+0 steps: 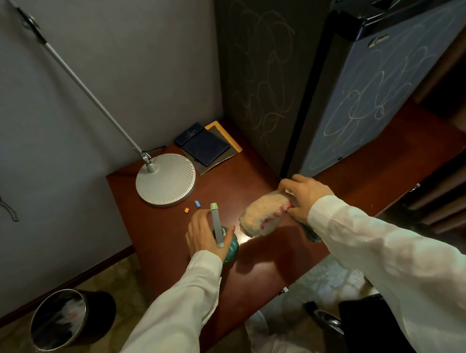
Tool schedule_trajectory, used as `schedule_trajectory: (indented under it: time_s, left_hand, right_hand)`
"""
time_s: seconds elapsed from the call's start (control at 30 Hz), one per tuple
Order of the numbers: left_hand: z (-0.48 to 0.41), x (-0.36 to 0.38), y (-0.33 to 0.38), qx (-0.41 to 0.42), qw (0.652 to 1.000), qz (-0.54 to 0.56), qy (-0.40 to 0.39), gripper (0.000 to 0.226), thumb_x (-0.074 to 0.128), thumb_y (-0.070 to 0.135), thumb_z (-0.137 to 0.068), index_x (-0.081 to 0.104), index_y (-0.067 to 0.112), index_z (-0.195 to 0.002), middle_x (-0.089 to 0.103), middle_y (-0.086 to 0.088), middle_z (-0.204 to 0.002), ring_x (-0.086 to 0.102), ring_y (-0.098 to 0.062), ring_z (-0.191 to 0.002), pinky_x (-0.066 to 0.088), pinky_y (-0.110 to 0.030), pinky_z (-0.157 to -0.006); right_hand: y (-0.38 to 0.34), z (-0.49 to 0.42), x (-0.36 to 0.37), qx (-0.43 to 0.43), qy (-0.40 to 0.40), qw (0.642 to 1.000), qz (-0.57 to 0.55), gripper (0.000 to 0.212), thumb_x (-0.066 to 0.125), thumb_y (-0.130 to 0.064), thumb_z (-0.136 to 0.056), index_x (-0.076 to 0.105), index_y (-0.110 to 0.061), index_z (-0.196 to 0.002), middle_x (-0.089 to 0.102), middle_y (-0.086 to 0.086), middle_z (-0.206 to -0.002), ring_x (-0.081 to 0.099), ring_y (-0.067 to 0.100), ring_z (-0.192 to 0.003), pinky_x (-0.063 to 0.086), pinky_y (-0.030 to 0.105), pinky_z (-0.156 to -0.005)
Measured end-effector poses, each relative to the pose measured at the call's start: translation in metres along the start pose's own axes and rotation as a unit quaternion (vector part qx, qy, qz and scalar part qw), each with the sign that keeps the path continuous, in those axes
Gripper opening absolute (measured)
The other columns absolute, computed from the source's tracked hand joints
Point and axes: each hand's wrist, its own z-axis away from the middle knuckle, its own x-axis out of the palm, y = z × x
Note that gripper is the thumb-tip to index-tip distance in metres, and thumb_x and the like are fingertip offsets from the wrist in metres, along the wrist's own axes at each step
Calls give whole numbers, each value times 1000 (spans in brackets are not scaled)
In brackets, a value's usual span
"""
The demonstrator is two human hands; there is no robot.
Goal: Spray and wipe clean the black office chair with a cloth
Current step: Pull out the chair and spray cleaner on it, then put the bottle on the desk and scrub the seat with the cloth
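Clasped in left hand (pixel 203 233): teal round spray bottle (pixel 232 246). Pinched at end by right hand (pixel 306 197): beige terry cloth (pixel 262 216), on red-brown wooden desk (pixel 243 175). Black office chair (pixel 365 332) below.

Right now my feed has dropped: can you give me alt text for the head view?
The left hand grips a teal spray bottle and the right hand holds a cream cloth, both at a reddish wooden desk. A round lamp base stands behind them; part of the black chair shows at bottom right.

Wooden desk (pixel 244 181) with lamp base (pixel 165 179), notebooks (pixel 205 147)
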Motion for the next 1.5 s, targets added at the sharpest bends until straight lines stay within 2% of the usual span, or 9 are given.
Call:
schedule_trajectory:
  time_s: [0.2,0.4,0.57,0.73,0.87,0.97,1.07,1.23,1.5]
  left_hand:
    - [32,-20,-4,-1,1000,-2,-12,79,82,35,-71,42,16,-135,42,-6,-140,38,-26,-131,34,-39,-108]
    - [95,-49,1,87,996,-6,-10,89,82,38,-68,35,20,-140,33,-2,-145,29,-20,-136,29,-35,-110]
    - [171,-62,4,198,978,52,-23,88,66,56,-66,40,15,-139,39,-5,-144,34,-21,-134,33,-36,-110]
    - [231,-62,-3,276,957,43,-81,83,74,48,-67,38,20,-137,40,0,-138,38,-18,-129,40,-39,-106]
    - [270,-65,2,272,955,57,-101,73,75,46,-70,41,25,-130,43,6,-128,44,-12,-118,43,-28,-98]
    - [280,-74,22,268,959,54,-73,58,75,24,-74,48,17,-124,50,-1,-122,49,-18,-112,41,-25,-92]
    - [285,-83,46,295,953,59,-38,46,73,15,-71,52,16,-112,53,-1,-111,53,-20,-103,48,-33,-86]
    - [301,-91,105,341,937,70,11,43,75,14,-70,54,15,-107,54,-2,-106,54,-21,-97,51,-41,-82]
    - [413,-47,222,436,896,79,31,42,76,22,-74,56,15,-110,58,-4,-106,56,-22,-93,51,-37,-80]
  right_hand:
    - [-16,38,-5,-4,25,1000,6,39,66,-32,-83,49,-30,-118,49,0,-114,53,25,-104,47,32,-72]
    - [-40,99,-3,3,44,999,7,40,67,-34,-82,48,-30,-118,48,0,-114,53,25,-105,50,36,-75]
    - [-59,164,9,17,59,998,-14,43,68,-28,-80,48,-32,-118,49,-1,-116,53,25,-107,50,36,-79]
    - [-70,227,24,34,58,998,-8,43,69,-27,-80,48,-30,-117,48,1,-116,53,27,-107,52,38,-79]
    - [-71,275,37,45,53,997,-13,40,68,-28,-82,48,-30,-116,49,0,-115,54,26,-106,52,38,-83]
    - [-69,300,30,45,63,997,-18,39,68,-28,-82,48,-30,-116,48,-1,-114,54,26,-106,51,37,-82]
    - [-63,320,10,43,95,994,-25,39,68,-27,-83,49,-30,-117,49,-1,-114,53,24,-105,47,34,-80]
    - [-33,358,-32,35,154,987,-41,39,67,-26,-82,50,-32,-117,40,-7,-101,54,24,-101,45,31,-77]
    - [87,489,-64,77,223,972,-12,38,67,-22,-76,55,-33,-110,50,-4,-103,56,27,-99,47,32,-79]
